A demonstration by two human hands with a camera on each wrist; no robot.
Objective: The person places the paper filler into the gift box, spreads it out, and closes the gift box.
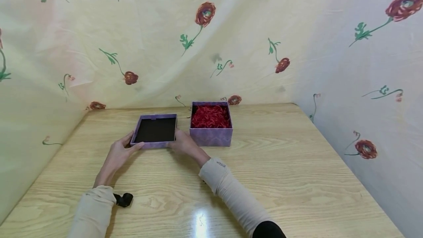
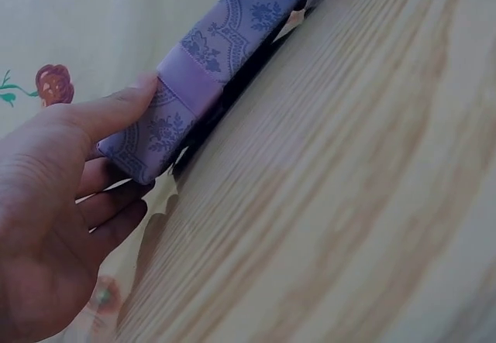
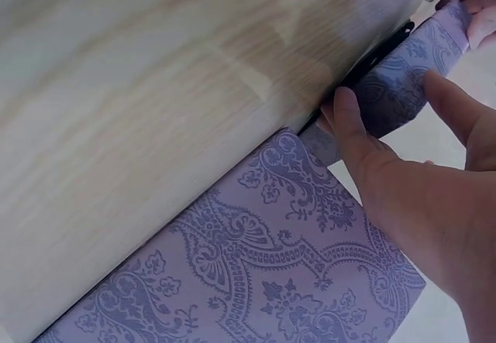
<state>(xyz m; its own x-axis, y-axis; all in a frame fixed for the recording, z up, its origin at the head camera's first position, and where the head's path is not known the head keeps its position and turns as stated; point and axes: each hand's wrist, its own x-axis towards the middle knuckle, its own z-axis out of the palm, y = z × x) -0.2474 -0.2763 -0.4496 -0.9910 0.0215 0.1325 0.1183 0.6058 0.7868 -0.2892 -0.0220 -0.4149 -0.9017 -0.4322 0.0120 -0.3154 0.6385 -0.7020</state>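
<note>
A purple patterned box lid (image 1: 153, 145) lies with its black inside facing up, close over the table on the left. My left hand (image 1: 118, 154) grips its left end, with the thumb on the front wall and the fingers curled round the corner. At the other end, my right hand (image 1: 185, 143) holds the front right corner between thumb and fingers. A purple ribbon band (image 2: 190, 84) crosses the lid's wall in the left wrist view. Just to the right stands the matching box (image 1: 211, 137), filled with red shredded paper (image 1: 211, 117).
The wooden table (image 1: 297, 179) reaches back to a pale cloth (image 1: 158, 47) printed with red flowers, which hangs behind and at both sides. A black wrist camera (image 1: 123, 199) sticks out beside the left sleeve.
</note>
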